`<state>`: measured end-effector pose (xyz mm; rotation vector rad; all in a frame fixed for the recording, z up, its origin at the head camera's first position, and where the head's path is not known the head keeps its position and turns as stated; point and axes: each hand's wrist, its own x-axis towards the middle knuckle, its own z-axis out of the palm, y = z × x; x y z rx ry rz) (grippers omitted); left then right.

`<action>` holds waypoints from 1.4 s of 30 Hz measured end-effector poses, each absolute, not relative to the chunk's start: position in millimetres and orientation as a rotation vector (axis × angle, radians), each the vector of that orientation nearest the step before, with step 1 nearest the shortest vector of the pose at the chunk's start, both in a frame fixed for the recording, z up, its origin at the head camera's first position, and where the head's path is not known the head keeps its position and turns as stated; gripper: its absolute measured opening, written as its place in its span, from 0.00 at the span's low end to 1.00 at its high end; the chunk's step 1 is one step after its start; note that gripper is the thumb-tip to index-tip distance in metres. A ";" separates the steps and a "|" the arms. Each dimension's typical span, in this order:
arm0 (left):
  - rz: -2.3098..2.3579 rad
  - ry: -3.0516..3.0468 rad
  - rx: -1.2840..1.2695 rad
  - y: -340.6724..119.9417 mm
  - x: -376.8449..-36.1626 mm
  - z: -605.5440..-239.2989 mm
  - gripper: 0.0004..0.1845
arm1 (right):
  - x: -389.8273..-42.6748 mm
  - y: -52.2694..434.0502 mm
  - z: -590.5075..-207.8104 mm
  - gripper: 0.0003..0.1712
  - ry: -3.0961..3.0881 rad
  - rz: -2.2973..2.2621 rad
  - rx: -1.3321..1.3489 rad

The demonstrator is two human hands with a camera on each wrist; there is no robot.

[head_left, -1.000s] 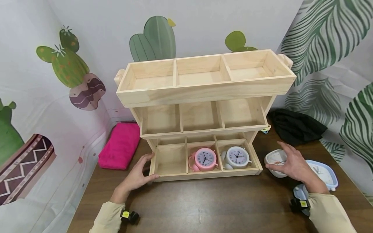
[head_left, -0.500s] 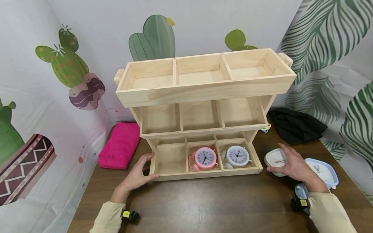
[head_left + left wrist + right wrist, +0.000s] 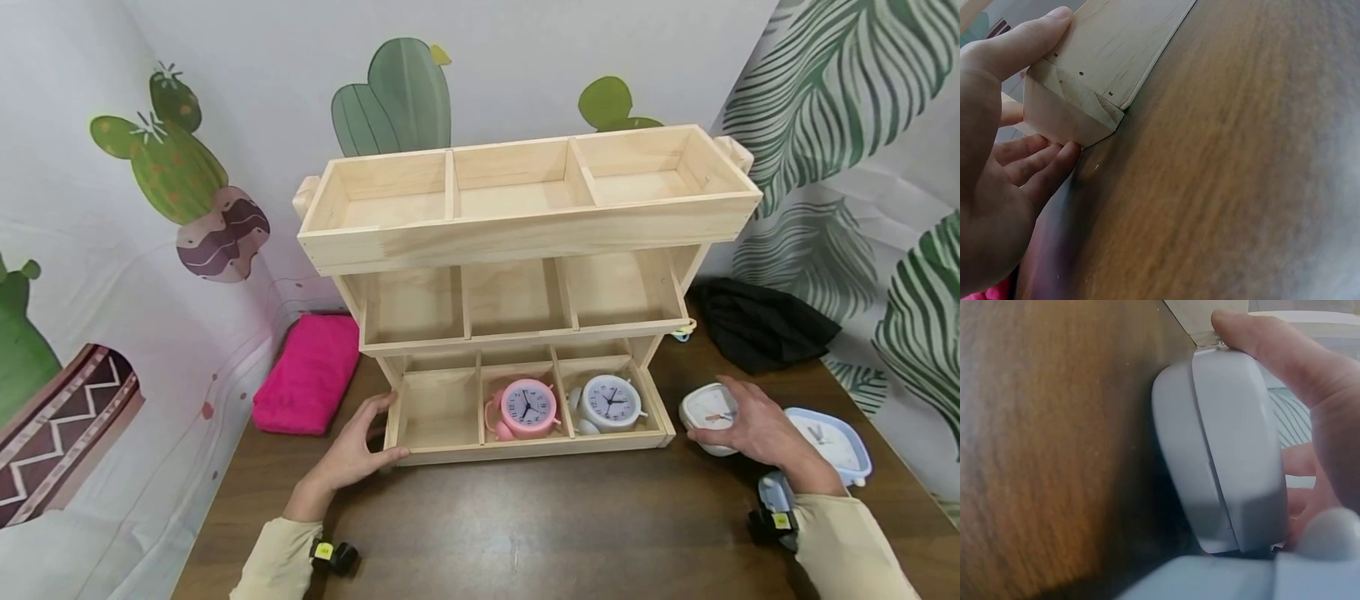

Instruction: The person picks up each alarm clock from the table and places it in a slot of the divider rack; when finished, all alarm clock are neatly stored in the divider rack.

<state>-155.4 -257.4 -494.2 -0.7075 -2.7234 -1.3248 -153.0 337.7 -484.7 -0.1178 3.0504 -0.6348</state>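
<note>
- Left hand [image 3: 351,457], lower left of centre in the head view: thumb laid along the front board and fingers curled round the lower left corner of the wooden rack [image 3: 525,242]; the left wrist view shows the same grasp on that corner [image 3: 1072,106].
- Right hand [image 3: 757,425], lower right: fingers and thumb closed round the white clock [image 3: 708,410], which stands on the brown table [image 3: 540,533] just right of the rack's bottom tier. The right wrist view shows the thumb over the clock's [image 3: 1222,450] upper edge.
- Light blue clock [image 3: 840,446], lying flat just beyond the right hand, toward the right edge.
- Bottom tier of the rack, centre of frame: pink clock [image 3: 527,408] in the middle compartment, grey clock [image 3: 611,402] in the right compartment, both upright.
- Pink towel [image 3: 311,375], folded, left of the rack.
- Black cloth [image 3: 757,321], bunched, right of the rack, farther back.
</note>
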 end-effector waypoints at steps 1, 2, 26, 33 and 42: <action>-1.328 -2.728 -0.706 -255.0 -153.6 -488.7 0.46 | -153.3 337.6 -484.5 0.66 3.050 -0.634 -0.119; -1.325 -2.731 -0.708 -253.4 -152.1 -483.8 0.46 | -153.5 337.7 -484.1 0.66 3.050 -0.633 -0.121; -1.362 -2.739 -0.696 -252.5 -152.3 -483.3 0.46 | -146.8 336.6 -464.9 0.61 3.067 -0.593 -0.147; -1.353 -2.724 -0.704 -253.1 -151.5 -483.3 0.45 | -145.7 332.4 -456.6 0.60 3.093 -0.601 -0.159; -1.359 -2.718 -0.713 -252.7 -151.6 -483.2 0.45 | -144.0 318.0 -442.7 0.59 3.140 -0.572 -0.235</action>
